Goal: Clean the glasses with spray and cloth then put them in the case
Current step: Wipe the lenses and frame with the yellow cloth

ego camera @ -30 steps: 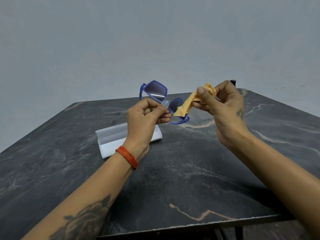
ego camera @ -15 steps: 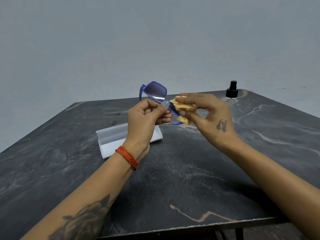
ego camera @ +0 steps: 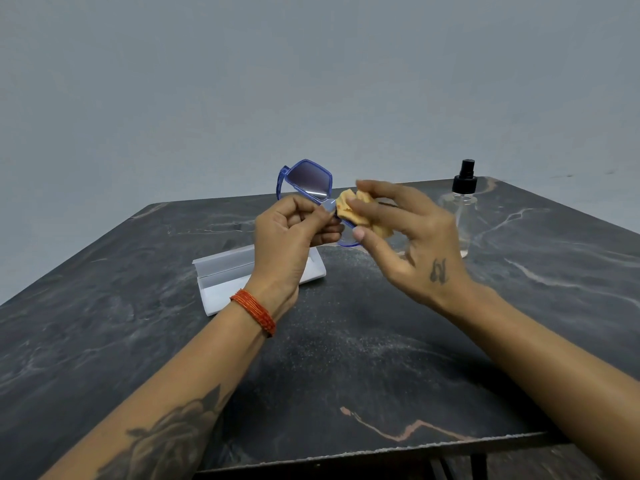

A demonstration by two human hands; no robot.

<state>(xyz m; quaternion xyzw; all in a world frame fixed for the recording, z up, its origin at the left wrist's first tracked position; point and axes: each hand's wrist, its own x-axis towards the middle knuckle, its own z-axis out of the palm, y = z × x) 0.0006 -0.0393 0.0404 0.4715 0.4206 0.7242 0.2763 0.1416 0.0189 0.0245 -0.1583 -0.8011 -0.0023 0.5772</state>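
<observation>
Blue-framed glasses with tinted lenses are held up above the table. My left hand pinches them at the bridge, fingers curled. My right hand pinches a crumpled yellow cloth around the right lens, thumb below and fingers above; that lens is mostly hidden by cloth and hand. A white glasses case lies open on the table behind my left wrist. A clear spray bottle with a black pump top stands at the far right.
The dark marble table runs to a front edge near the bottom of the view and a back edge by the plain grey wall. An orange thread band circles my left wrist.
My right hand brought the cloth from beside the glasses onto the right lens and has turned over it. The spray bottle came into sight. My left hand stayed put.
</observation>
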